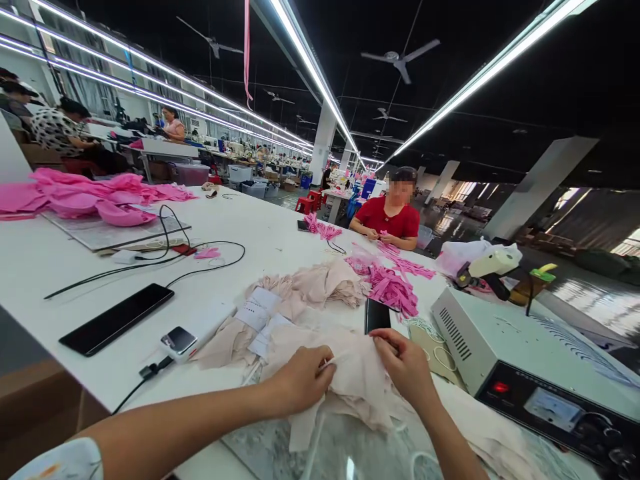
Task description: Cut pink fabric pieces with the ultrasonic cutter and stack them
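My left hand [300, 379] is closed, its thumb and forefinger pinching a thin pale edge of a beige fabric piece [353, 367]. At that piece's upper right edge, my right hand [403, 365] is closed in a pinch on the cloth; its fingers partly hide the grip. More thin beige pieces lie layered beneath and in front of both hands. Beyond them sits a beige fabric bundle [325, 283] with white paper labels [259, 310] round it. A black phone [377, 316] lies just past my right fingertips. Below the hands is a grey marbled board [350, 447].
At right stands a metal control box [540, 353] with a dial and red light. A phone [117, 319], power bank [213, 327] and cables lie left. Pink fabric [100, 193] heaps far left; pink strips [393, 290] lie ahead. A co-worker in red [390, 217] sits across the table.
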### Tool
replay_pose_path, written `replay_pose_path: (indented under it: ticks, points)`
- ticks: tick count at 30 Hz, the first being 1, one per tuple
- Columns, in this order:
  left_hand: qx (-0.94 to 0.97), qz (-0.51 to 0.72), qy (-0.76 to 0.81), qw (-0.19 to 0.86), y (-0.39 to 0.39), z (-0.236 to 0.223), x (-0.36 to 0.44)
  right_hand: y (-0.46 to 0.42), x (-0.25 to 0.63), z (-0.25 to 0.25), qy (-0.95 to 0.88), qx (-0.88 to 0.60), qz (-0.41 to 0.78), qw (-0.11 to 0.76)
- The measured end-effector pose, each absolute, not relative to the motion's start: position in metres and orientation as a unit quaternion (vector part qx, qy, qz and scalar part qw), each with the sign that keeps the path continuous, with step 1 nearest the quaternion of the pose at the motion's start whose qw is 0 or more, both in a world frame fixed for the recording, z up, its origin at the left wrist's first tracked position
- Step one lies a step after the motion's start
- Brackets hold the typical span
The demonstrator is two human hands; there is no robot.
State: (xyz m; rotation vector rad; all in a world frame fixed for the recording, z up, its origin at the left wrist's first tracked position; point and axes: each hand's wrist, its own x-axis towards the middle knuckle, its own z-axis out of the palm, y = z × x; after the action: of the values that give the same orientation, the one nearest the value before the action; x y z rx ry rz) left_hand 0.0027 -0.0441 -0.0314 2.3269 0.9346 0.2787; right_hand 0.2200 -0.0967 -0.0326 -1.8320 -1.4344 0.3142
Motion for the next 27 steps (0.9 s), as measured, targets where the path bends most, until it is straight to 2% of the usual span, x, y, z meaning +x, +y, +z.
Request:
replay_pose_path:
  ticks: [7, 13, 20, 27]
  points:
    - [0.875, 0.069, 0.440, 0.192, -0.026, -0.037, 0.007, -0.018, 0.224, -0.044, -0.672, -0.692, 0.134, 0.227]
    - [0.893, 0.048, 0.429, 0.125, -0.027, -0.041, 0.001, -0.002, 0.222, -0.051, -0.757, -0.615, 0.158, 0.156]
    - [0.892, 0.027, 0.439, 0.107, -0.024, -0.041, 0.004, 0.001, 0.230, -0.054, -0.797, -0.562, 0.185, 0.121]
    - [0.883, 0.068, 0.435, 0.161, -0.015, -0.049, 0.001, -0.001, 0.233, -0.054, -0.799, -0.545, 0.199, 0.159]
